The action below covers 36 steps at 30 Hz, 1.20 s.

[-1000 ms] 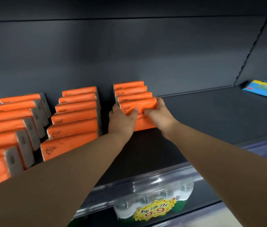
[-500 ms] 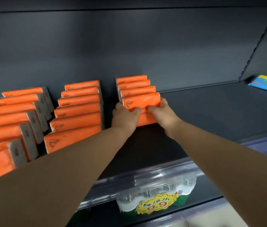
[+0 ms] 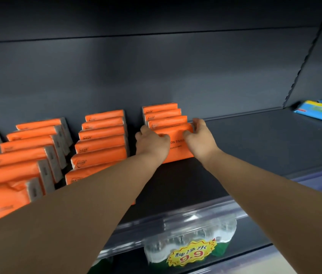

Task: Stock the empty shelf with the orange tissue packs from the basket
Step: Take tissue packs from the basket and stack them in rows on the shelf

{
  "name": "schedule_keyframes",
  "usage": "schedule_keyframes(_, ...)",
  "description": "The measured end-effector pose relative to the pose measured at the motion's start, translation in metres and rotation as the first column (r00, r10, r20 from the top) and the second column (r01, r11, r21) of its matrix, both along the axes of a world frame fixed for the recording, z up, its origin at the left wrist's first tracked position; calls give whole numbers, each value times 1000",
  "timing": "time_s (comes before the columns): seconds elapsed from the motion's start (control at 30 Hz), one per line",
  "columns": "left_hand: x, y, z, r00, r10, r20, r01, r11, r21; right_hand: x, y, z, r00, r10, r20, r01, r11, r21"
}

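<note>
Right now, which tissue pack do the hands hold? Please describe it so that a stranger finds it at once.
On the dark shelf, orange packs stand in rows. Go to the rightmost row. Its front pack is the only one gripped by the left hand and the right hand.

We see two bare hands, the left hand [image 3: 152,143] and the right hand [image 3: 201,139], each at the end of a long bare forearm. The left forearm [image 3: 77,204] and the right forearm [image 3: 274,190] look smooth and broaden toward the camera, uncovered as far up as we can see. Knuckles and wrist bones show as soft ridges; the nails are too small for us to make out.
</note>
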<state>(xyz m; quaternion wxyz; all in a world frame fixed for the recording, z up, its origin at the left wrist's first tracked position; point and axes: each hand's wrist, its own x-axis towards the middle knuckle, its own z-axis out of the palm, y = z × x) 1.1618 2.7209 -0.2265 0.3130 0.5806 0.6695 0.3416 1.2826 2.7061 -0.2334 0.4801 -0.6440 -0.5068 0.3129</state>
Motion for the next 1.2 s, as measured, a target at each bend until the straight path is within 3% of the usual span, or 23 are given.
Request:
schedule_keyframes(0.13, -4, -6, 14, 996, -25, -84, 27, 999, 28, -3, -8, 11, 951, 2, 310, -14, 999, 36)
schedule_keyframes(0.23, -10, -12, 23, 989, -33, -142, 49, 993, 108, -7, -18, 19, 840, -10, 543, -28, 998, 62)
schedule_keyframes(0.33, -18, -20, 30, 968, -98, -232, 138, 977, 162, -12, -26, 26, 744, 1, 668, -44, 998, 47)
schedule_keyframes(0.5, -37, -39, 38, 881, -160, -446, 295, 922, 252, -21, -40, 34, 643, 7, 766, -36, 999, 21)
schedule_keyframes(0.67, -58, -58, 47, 721, -115, -683, 394, 879, 268, -32, -57, 45, 595, 5, 804, -42, 999, 25)
schedule_keyframes(0.83, -83, -84, 57, 627, -69, -776, 431, 861, 271, -50, -83, 58, 573, 19, 819, -69, 997, 25)
schedule_keyframes(1.2, -144, -158, 56, 588, -18, -808, 300, 933, 197, -113, -149, 67, 511, 61, 857, -124, 992, 4)
